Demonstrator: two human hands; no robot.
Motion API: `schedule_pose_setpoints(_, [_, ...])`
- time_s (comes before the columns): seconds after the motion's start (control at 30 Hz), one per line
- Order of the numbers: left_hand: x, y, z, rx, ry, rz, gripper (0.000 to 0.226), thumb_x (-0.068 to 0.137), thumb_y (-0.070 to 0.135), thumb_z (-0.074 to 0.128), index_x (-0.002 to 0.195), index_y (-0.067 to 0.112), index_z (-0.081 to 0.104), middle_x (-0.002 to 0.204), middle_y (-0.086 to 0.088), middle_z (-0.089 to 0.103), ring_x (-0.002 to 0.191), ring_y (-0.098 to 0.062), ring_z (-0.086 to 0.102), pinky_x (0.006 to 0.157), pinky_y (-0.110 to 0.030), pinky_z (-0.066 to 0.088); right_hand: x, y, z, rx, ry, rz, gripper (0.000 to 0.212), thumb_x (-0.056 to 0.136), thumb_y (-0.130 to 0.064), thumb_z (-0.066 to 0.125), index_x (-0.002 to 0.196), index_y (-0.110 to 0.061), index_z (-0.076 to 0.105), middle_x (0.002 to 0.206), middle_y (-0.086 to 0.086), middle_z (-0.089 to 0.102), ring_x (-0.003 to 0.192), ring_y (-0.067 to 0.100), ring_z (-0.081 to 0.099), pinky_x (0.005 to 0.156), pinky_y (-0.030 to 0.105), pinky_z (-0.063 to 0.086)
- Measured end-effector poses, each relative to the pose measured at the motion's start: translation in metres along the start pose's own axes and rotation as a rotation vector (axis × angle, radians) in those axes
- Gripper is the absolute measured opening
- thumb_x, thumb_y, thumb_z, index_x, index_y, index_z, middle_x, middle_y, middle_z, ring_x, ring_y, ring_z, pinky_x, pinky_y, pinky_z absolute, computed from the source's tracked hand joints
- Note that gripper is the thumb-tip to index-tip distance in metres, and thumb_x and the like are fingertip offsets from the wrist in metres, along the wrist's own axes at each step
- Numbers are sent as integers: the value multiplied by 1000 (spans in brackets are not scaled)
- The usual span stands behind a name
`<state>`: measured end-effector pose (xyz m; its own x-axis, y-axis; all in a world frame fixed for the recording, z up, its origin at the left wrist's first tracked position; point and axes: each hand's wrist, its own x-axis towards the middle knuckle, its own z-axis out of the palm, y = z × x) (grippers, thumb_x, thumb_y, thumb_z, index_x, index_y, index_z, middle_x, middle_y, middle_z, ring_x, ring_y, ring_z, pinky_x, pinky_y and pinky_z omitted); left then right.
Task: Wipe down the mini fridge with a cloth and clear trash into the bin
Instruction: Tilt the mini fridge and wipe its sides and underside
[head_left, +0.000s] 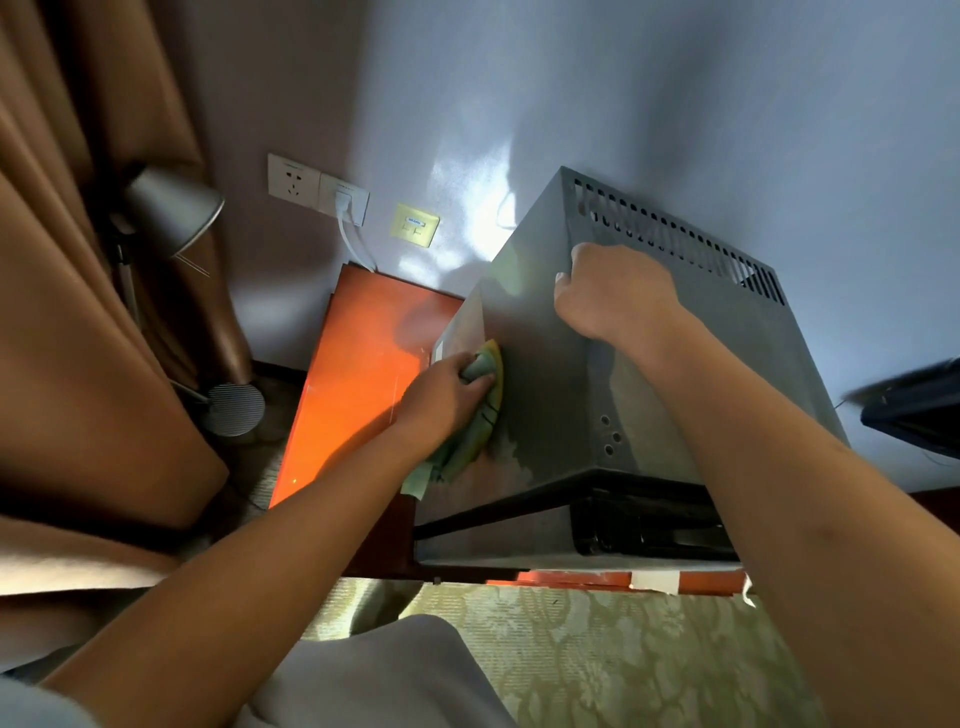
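We cannot see the front or door of the grey metal mini fridge (623, 374); only its top panel, a side and the slotted vent strip along its far edge show. Below its near edge a black part sits in shadow and we cannot make it out. A dark object (914, 405) is cut off at the right border and blurred. No bin and no trash show from here.

The fridge stands on a glossy orange-red wooden desk (358, 374), pushed against a pale bluish wall (675, 104). On that wall we see a white power socket (293, 182) with a plugged white cable (350, 228) beside it, and a yellowish data plate (414, 224). Brown curtains (78, 312) hang at the left, with a grey metal desk lamp (176, 213) just in front of them. The floor carries a green patterned carpet (597, 639).

Our left hand (441, 400) grips a bunched green and yellow cloth (480, 410), fingers curled into its folds, pressing it flat against the fridge's top panel near the left edge; a loose tail of cloth hangs down toward the near corner. Our right hand (613, 296) rests well apart from it, on the far part of the top, just beside the vent slots, its fingers curled over the fridge's left-hand far edge and gripping it.
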<state>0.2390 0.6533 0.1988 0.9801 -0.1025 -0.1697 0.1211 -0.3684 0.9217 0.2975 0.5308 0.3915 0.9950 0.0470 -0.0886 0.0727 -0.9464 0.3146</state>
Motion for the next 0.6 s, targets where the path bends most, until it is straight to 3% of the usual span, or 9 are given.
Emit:
schedule_pose_setpoints(0.1, [-23,-14,5,25,-53,-24,21,90,50,57,103,35,65,92,10,67,86,-13,64,67,-28,44,-1,1,0,33,-4,4,12,100,-27,45,97,-16,49,74,1,51,71,25,54,58,33,36])
schedule_pose_setpoints(0.27, [-48,11,-4,-74,-45,130,24,81,60,58,98,43,62,84,18,66,78,2,62,67,-27,52,0,0,0,54,-13,-6,13,102,-30,44,99,-18,46,75,0,48,81,29,57,68,37,42])
schedule_pose_setpoints(0.37, [-41,21,-4,-74,15,179,23,83,58,60,99,42,61,86,17,64,81,-2,61,68,-28,51,0,0,2,54,1,3,13,102,-30,43,98,-18,47,74,0,48,80,29,56,67,36,40])
schedule_pose_setpoints(0.47, [-36,0,0,-34,-20,96,22,90,51,60,107,38,62,92,13,66,87,-9,63,72,-30,51,-1,0,4,59,18,19,14,101,-29,44,97,-16,48,73,0,49,75,26,56,64,35,38])
schedule_pose_setpoints(0.6, [-59,-19,6,87,18,142,15,91,47,58,101,37,62,81,16,61,77,-6,62,54,-17,35,-2,-1,4,81,27,44,16,102,-31,44,97,-16,47,73,0,48,80,30,56,68,37,40])
